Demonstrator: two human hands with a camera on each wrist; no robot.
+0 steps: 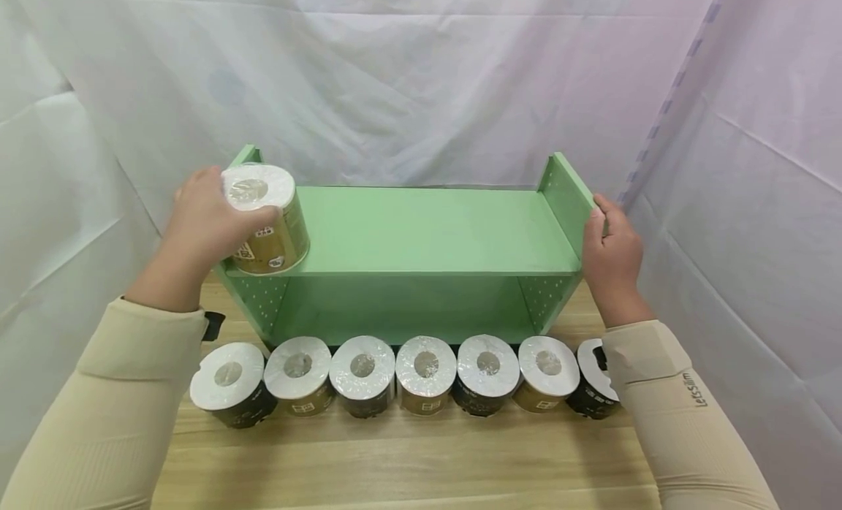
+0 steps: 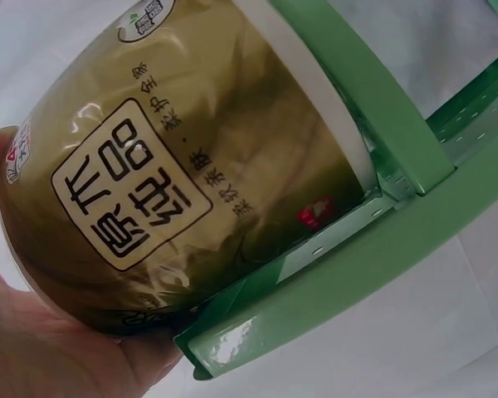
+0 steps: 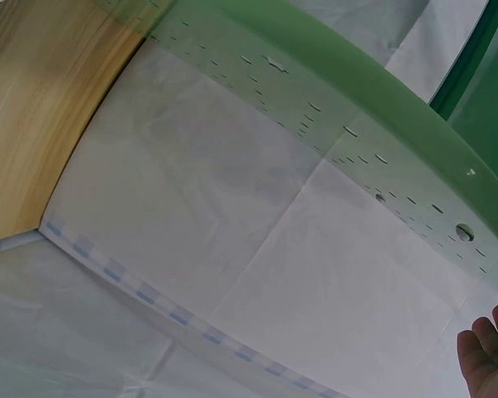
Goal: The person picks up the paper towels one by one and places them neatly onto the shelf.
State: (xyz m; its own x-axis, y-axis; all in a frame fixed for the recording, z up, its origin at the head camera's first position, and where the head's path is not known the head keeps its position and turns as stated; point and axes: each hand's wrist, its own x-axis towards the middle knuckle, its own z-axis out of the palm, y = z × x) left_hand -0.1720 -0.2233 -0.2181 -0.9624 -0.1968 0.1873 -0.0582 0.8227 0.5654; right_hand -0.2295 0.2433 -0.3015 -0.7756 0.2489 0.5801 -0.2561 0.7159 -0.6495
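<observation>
My left hand grips a gold-wrapped toilet paper roll at the left end of the top board of a green shelf. Thumb and fingers spread round the roll, whose white end faces up. Seen from the left wrist, the gold roll stands against the board, close to the green side panel. Over at the right end, my right hand holds the upper edge of the other side panel. Its curled fingers show in the right wrist view, at the lower right corner.
Several toilet paper rolls stand in a row before the shelf, alternating black and gold wraps. My right sleeve partly covers the rightmost roll. Beneath is a wooden table; white cloth surrounds it at the back and sides.
</observation>
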